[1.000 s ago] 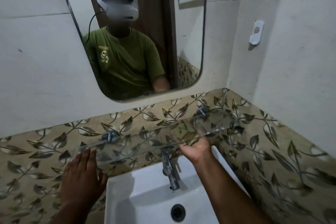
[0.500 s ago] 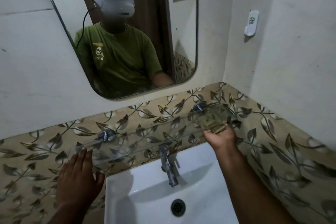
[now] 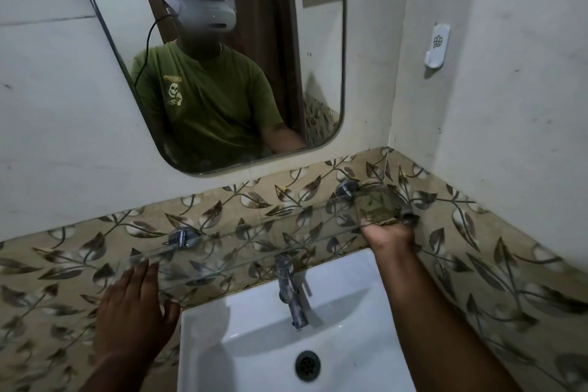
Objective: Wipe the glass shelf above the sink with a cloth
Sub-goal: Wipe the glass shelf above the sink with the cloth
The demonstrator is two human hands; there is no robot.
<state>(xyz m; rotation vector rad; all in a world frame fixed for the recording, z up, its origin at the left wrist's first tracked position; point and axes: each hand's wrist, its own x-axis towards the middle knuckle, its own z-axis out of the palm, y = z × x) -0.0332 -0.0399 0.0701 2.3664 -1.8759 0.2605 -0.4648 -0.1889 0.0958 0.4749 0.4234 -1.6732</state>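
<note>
A clear glass shelf (image 3: 248,242) runs along the leaf-patterned tile wall above the white sink (image 3: 254,337), held by two chrome brackets. My right hand (image 3: 389,237) is under the shelf's right end and presses a brownish-green cloth (image 3: 375,208) against the glass; its fingers show through the shelf. My left hand (image 3: 135,305) lies flat, fingers apart, at the shelf's left end, fingertips at the glass edge, holding nothing.
A chrome tap (image 3: 291,289) stands under the shelf's middle, above the drain (image 3: 307,366). A mirror (image 3: 222,57) hangs above and reflects a person in a green shirt. The right side wall meets the shelf's end and carries a white hook (image 3: 437,46).
My right hand has slid the cloth rightward along the shelf, from near the tap to the right end by the corner. My left hand has stayed at the left end.
</note>
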